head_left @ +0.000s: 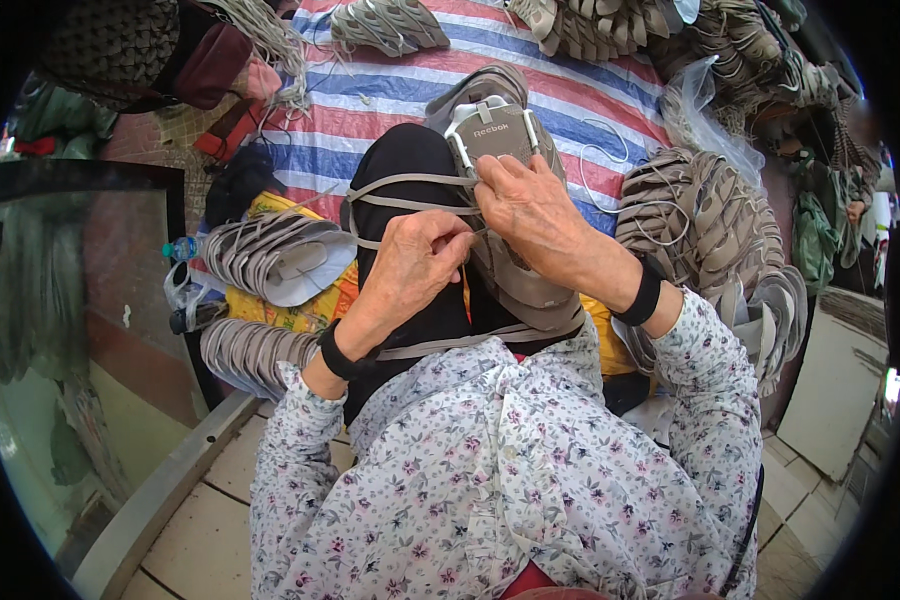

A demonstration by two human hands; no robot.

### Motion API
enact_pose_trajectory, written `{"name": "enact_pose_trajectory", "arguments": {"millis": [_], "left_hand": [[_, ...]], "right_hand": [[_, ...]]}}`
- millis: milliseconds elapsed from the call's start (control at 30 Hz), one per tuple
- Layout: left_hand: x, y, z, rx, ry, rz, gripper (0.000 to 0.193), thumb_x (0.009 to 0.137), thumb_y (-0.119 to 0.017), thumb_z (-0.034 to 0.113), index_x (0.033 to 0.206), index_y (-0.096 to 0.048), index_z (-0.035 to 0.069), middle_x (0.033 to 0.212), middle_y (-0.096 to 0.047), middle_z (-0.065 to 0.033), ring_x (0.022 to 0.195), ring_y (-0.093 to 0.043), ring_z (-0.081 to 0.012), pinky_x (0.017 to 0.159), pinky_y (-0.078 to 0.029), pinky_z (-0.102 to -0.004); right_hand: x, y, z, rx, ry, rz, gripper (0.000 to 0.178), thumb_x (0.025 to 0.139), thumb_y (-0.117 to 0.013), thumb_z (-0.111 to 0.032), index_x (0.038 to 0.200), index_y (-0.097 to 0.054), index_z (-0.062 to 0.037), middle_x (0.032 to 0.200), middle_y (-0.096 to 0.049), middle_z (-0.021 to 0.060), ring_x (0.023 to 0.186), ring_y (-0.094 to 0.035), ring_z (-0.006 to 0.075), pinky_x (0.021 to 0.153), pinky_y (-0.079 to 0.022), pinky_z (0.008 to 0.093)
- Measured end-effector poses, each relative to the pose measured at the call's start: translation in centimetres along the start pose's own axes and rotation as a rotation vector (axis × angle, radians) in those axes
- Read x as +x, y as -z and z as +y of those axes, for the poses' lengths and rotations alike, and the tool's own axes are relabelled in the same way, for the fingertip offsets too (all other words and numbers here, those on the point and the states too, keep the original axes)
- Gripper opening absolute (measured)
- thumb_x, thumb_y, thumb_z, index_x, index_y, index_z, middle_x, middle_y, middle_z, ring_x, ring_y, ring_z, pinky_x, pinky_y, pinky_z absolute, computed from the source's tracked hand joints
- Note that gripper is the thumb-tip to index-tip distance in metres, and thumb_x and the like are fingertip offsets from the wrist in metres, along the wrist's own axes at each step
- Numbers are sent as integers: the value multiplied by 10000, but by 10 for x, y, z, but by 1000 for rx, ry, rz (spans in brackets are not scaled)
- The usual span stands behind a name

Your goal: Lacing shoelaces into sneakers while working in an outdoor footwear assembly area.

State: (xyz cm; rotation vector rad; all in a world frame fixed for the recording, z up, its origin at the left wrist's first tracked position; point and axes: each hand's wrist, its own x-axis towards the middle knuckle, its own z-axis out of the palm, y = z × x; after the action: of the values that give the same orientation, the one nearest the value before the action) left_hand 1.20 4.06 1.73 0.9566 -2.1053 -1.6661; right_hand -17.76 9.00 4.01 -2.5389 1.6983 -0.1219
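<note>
A taupe shoe upper [542,282] with a grey-brown tongue [492,130] and white edging lies lengthwise on my lap, toe toward me. A flat taupe shoelace [410,181] runs from its throat in loops to the left, across my black-clad leg [410,150]. My left hand [420,262] is closed just left of the upper, thumb and forefinger pinched on the lace. Over the throat, my right hand [532,215] is closed with bent fingers where the lace strands meet the upper. Its fingertips are partly hidden.
Nested stacks of taupe uppers stand at the left [270,250] and right [705,220]. More uppers [390,25] lie on the striped sheet [340,120] ahead. A bundle of laces [275,45] hangs far left, and a white cord [620,150] lies at right. A glass-fronted frame [90,165] borders the left.
</note>
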Motion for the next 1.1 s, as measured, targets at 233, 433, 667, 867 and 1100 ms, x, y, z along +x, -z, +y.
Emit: {"name": "enact_pose_trajectory", "arguments": {"millis": [233,433,667,867,1100], "left_hand": [[9,5,0,-12,-56,-26,160,929,-636,91,931,-664,-67,739,-626,-45,575,-601,-80,518,-466,-218],[19,19,-5,25,-67,-60,175,929,-629,113,914,-673,-55,722,-611,-38,570,-595,-79,509,-455,-221],[34,41,2,119,-82,-179,230,874,-627,163,831,-668,-60,641,-630,-90,553,-619,-139,545,-486,-292],[32,50,4,35,44,-223,228,887,-620,171,860,-687,-45,691,-656,-59,584,-603,-109,557,-491,-258],[33,51,5,5,88,-262,236,941,-602,190,907,-669,-34,790,-663,-34,629,-559,-73,577,-476,-210]], "right_hand": [[-49,-5,128,21,-121,317,459,779,-568,83,1219,-551,-47,1317,-558,180,1256,-513,370,1071,-426,440],[-116,80,260,452,-987,411,43,941,-584,-70,926,-588,-30,937,-638,120,799,-667,194,633,-548,296],[-131,91,237,1921,-691,638,147,1002,-554,-102,1105,-560,2,1216,-641,173,914,-697,182,651,-591,241],[-62,56,104,1109,-578,349,212,901,-628,-69,1106,-679,-81,911,-676,1,717,-580,53,592,-480,209],[-16,4,23,611,-83,145,220,812,-659,30,1003,-691,-74,898,-609,110,802,-638,305,679,-507,388]]}}
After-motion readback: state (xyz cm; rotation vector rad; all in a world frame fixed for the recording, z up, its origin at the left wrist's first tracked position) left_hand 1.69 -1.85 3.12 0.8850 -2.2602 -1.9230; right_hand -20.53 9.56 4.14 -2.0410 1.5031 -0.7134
